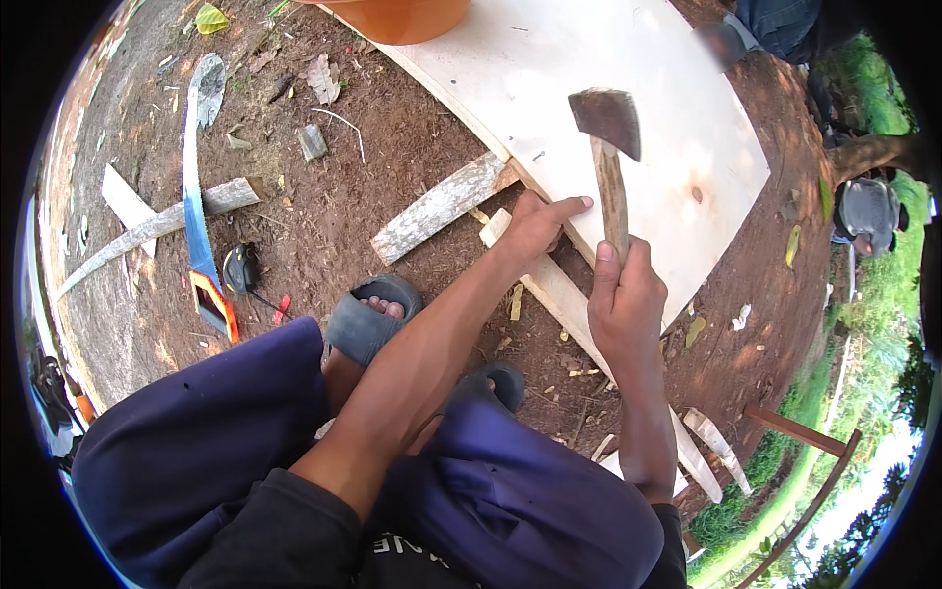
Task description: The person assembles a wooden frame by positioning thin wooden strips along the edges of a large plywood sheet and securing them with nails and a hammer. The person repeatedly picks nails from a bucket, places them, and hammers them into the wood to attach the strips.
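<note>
My right hand (628,294) is closed round the wooden handle of a hatchet (612,182). The hatchet's dark metal head is raised over a pale plywood sheet (687,59). At the sheet's near edge my left hand (535,228) grips a wooden batten (564,297), one digit stretched out to the right over the plywood and the other fingers curled and partly hidden. A nail (538,155) shows on the sheet just beyond that hand. Beside it, a bark-covered wood offcut (446,206) lies against the plywood's edge.
An orange basin (397,15) stands on the plywood's far end. Left on the soil lie a handsaw (196,231), a curved wood strip (157,226) and a black tape measure (241,268). Wood pieces (716,447) lie at lower right. Another person's clothed leg (780,25) appears at top right.
</note>
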Demonstrator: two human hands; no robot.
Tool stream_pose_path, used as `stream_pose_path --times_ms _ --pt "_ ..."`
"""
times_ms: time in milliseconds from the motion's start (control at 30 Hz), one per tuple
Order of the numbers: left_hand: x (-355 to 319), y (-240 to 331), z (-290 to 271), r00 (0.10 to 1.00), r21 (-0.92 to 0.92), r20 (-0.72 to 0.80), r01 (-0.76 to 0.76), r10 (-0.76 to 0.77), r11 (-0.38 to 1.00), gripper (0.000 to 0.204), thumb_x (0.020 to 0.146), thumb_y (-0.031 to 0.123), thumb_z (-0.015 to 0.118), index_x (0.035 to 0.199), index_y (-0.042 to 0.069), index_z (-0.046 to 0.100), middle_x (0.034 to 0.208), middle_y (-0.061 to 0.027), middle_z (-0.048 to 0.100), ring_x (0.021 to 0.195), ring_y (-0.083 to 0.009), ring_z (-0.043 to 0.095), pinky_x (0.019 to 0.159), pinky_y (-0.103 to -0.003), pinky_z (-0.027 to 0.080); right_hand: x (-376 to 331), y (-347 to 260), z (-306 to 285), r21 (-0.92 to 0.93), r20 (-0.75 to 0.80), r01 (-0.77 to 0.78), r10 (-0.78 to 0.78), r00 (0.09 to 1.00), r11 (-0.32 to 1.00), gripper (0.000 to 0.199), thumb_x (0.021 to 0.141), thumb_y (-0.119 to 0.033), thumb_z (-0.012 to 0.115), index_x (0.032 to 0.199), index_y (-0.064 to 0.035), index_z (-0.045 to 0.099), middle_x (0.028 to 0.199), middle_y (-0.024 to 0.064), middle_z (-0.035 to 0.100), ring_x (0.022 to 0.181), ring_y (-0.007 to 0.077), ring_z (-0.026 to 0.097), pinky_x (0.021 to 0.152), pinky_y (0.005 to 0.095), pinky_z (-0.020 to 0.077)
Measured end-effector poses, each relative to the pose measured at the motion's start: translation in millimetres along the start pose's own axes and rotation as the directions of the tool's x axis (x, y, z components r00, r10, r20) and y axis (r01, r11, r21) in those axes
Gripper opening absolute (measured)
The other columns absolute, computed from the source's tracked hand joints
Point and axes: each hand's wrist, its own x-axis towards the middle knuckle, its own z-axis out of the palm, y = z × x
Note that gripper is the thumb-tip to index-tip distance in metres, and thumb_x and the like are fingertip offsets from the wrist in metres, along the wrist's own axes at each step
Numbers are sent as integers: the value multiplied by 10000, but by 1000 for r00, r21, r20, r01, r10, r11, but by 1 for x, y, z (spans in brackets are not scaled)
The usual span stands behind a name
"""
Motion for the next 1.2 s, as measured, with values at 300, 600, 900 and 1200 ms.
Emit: stream_pose_path --times_ms 300,600,900,1200 --pt "6 -11 0 1000 72 -24 1 0 997 175 932 164 703 982 22 614 692 16 527 527 -50 451 455 -256 312 11 26 18 -69 171 -89 100 980 994 295 1064 -259 491 1013 30 516 773 249 640 679 433 654 596 471 493" --pt "-7 6 7 998 29 55 36 -38 999 263 911 167 704 1061 -20 597 825 -38 604 618 -55 518 484 -250 343 -5 27 19 20 -63 41 -40 997 999 368 1057 -325 503 1037 42 523 690 213 619 619 414 656 536 453 502" --pt "-6 4 10 997 18 -79 -1 2 1000 207 931 168 658 1057 10 616 754 -3 563 548 -44 430 460 -241 282 -5 -11 -12 86 -161 58 -44 986 995 293 1060 -265 508 1031 26 536 685 156 609 600 288 636 565 403 482" --pt "-4 -2 6 999 -12 -12 -35 35 999 137 909 180 702 903 71 620 667 38 516 493 -53 399 430 -250 256 -3 28 29 84 5 -63 63 998 994 299 1066 -270 505 978 10 562 624 111 562 543 187 545 530 368 434"
